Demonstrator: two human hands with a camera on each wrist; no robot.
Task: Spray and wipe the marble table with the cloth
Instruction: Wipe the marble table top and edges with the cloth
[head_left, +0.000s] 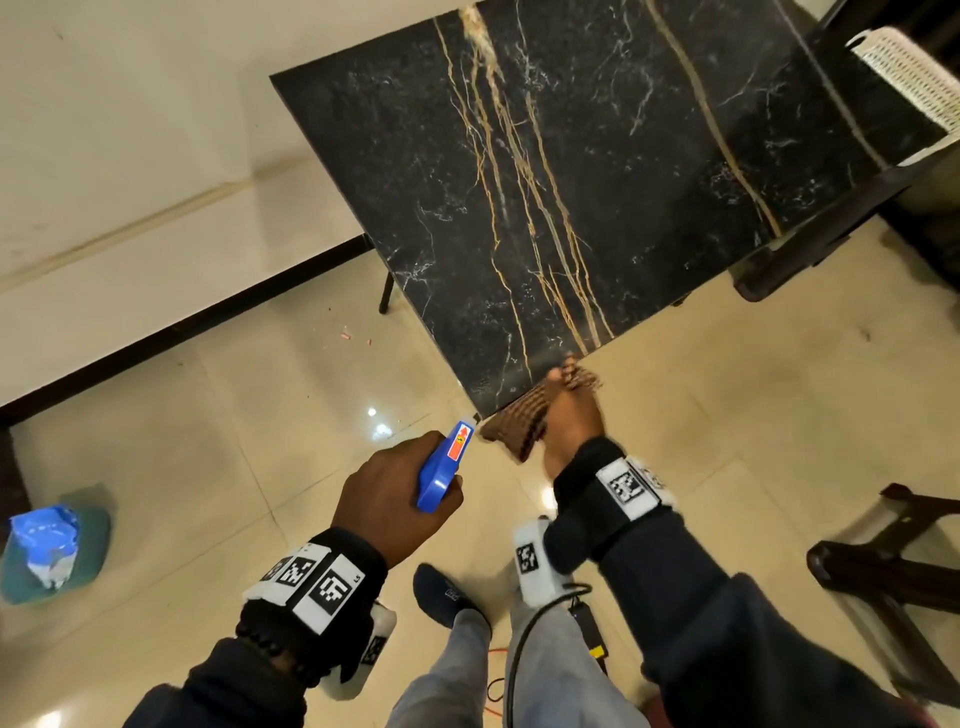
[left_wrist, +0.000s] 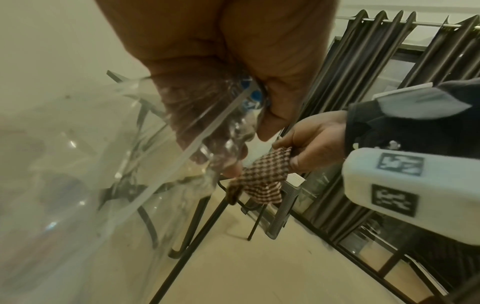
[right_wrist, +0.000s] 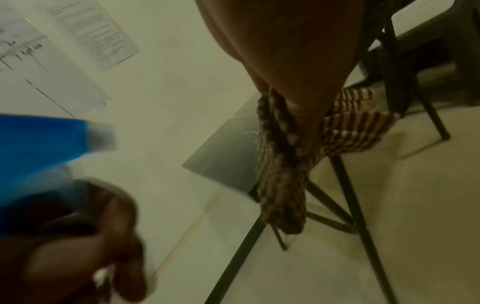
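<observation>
A person's right hand (head_left: 569, 415) pinches a checked brown cloth (head_left: 524, 418) at the near corner of the black marble table (head_left: 597, 171); the left hand (head_left: 389, 499) is wrapped round a blue-topped spray bottle (head_left: 441, 465), held just short of that corner. The cloth half overhangs the edge, so it may slip off; spray may miss onto the floor. The trigger's red label is unreadable.

"L5" on left wrist band (head_left: 332, 587)

Black gold-veined marble table (head_left: 597, 171), checked cloth (head_left: 524, 421) overhanging near corner
</observation>
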